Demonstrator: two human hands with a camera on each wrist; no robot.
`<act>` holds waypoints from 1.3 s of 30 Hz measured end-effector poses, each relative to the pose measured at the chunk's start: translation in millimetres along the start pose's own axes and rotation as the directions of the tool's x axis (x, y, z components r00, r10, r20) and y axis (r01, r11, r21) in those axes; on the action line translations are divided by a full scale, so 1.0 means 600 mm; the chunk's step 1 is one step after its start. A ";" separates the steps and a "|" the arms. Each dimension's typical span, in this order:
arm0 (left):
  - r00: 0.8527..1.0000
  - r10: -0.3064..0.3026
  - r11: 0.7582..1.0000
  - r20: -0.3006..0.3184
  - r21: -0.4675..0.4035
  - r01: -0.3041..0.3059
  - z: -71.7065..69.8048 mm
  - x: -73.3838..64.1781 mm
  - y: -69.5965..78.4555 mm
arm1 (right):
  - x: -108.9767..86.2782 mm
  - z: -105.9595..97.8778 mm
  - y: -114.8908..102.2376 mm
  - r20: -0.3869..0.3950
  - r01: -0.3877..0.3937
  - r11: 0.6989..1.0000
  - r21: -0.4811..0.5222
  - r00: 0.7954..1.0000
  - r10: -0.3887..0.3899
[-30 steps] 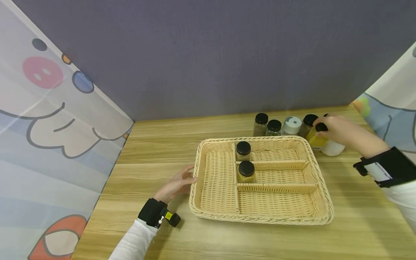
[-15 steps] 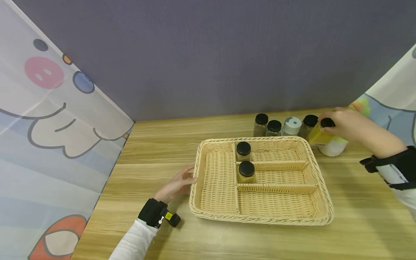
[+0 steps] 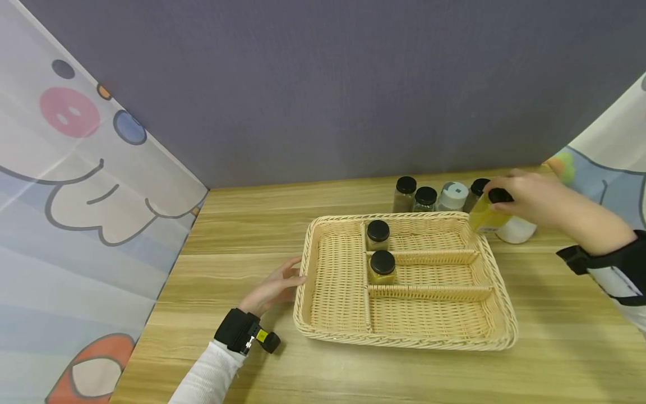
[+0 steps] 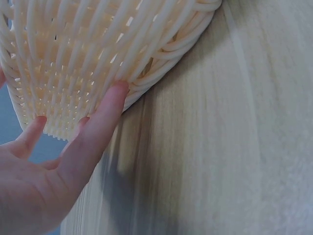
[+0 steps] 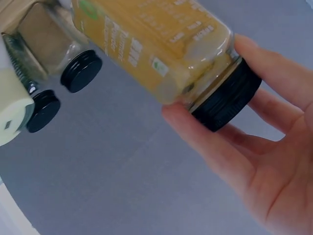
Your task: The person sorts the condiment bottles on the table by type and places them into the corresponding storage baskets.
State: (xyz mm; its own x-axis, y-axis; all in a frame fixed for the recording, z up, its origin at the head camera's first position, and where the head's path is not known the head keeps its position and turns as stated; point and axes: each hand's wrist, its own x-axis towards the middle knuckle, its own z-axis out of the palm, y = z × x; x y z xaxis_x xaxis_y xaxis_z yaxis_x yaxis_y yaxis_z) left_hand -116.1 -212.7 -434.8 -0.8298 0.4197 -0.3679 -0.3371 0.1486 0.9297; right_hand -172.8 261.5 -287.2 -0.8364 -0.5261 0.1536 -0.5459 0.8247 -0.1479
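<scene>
My right hand (image 3: 535, 199) pinches a spice jar (image 3: 483, 220) of yellow powder near its black lid, thumb and fingers on opposite sides. The jar overlaps the basket's back right corner in the head view. White print shows on the yellow jar (image 5: 156, 49) in the right wrist view. My left hand (image 3: 272, 287) touches the left wall of the wicker basket (image 3: 404, 340), its fingers (image 4: 93, 132) spread against the weave. Two black-lidded jars stand inside the basket: one (image 3: 378, 235) in the back compartment, another, yellow (image 3: 382, 269), in the middle one.
Behind the basket stand a tall black-lidded jar (image 3: 405, 194), a shorter one (image 3: 425, 199), a white-capped jar (image 3: 453, 196) and a dark jar (image 3: 478, 189). A white container (image 3: 517, 230) sits below my right hand. A grey wall (image 3: 323, 101) rises at the table's back.
My right hand first drew the yellow jar slightly right and up, then brought it left and forward over the basket's corner. The left hand and the basket have stayed put.
</scene>
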 end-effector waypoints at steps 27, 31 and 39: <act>1.000 0.016 1.000 0.001 -0.015 -0.016 0.002 0.000 0.000 | 0.001 -0.002 -0.070 0.058 0.090 0.995 0.035 0.994 -0.092; 1.000 0.019 1.000 -0.003 -0.010 -0.019 0.003 0.000 0.000 | 0.001 0.002 -0.077 0.035 0.121 0.991 0.049 0.992 -0.123; 1.000 0.015 1.000 -0.006 -0.010 -0.015 0.003 -0.001 0.001 | -0.001 0.007 -0.093 -0.010 0.210 0.975 0.077 0.978 -0.210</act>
State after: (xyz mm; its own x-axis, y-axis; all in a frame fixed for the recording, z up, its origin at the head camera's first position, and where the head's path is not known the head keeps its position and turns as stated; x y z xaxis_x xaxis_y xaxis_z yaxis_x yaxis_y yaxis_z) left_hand -115.3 -211.4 -434.2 -0.8375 0.4165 -0.3537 -0.3287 0.1330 0.9350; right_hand -142.2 214.8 -283.1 -0.7028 -0.6853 0.1912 -0.7114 0.6774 -0.1872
